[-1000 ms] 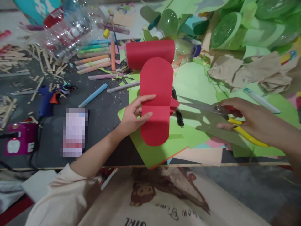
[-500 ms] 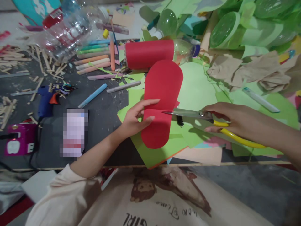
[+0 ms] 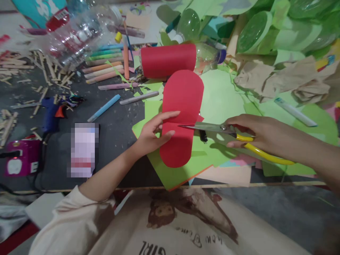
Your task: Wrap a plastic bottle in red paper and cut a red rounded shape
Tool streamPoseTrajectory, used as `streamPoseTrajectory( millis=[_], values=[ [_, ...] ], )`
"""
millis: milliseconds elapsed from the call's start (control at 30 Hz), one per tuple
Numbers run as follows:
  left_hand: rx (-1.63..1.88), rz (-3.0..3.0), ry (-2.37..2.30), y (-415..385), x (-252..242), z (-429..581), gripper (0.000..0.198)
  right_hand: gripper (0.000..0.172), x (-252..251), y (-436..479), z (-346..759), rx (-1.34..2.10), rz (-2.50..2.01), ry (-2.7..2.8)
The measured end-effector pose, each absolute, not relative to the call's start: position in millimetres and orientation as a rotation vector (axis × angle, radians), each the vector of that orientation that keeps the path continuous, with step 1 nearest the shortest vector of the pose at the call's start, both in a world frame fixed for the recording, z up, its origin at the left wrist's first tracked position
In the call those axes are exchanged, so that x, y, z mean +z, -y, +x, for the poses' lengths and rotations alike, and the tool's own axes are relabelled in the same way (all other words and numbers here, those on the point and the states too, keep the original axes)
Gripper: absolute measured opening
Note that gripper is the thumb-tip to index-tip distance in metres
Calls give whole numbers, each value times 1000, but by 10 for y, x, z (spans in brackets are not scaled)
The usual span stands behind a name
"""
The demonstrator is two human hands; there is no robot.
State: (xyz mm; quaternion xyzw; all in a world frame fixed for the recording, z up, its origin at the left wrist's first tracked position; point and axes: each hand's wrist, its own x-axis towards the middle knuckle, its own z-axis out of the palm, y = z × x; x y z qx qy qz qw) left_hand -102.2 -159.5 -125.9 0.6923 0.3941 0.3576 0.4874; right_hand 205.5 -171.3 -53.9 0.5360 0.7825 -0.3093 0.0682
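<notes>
A long red paper (image 3: 183,92) with rounded ends has a crease across its middle. My left hand (image 3: 154,132) grips its left edge, with thumb and forefinger on top. In my right hand (image 3: 260,132) are scissors (image 3: 212,128) with yellow handles, their blades lying along the crease and the tips near the paper's middle. Beneath the paper are green sheets (image 3: 164,173). Just behind it lies a bottle wrapped in red paper (image 3: 168,61), its purple cap to the right.
Markers (image 3: 105,108), a blue glue gun (image 3: 51,113) and a phone (image 3: 83,148) are at the left. Clear bottles (image 3: 77,39) stand behind them. Crumpled brown paper (image 3: 284,79) and green bottles (image 3: 255,33) fill the back right. A purple box (image 3: 23,157) sits at the far left.
My right hand and the scissors have moved slightly left, so the tips reach farther along the crease. The red paper's upper part has shifted a little. My left hand has stayed in place.
</notes>
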Motion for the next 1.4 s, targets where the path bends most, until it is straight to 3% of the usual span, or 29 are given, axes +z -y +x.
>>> streamPoseTrajectory(
  millis=[1100, 1400],
  values=[
    [822, 1666, -946, 1583, -1253, -1018, 46, 57, -569, 1706, 2075, -828, 1562, -2433],
    [821, 1642, -956, 1589, -1246, -1006, 51, 50, -547, 1719, 2011, -822, 1589, -2363]
  ],
)
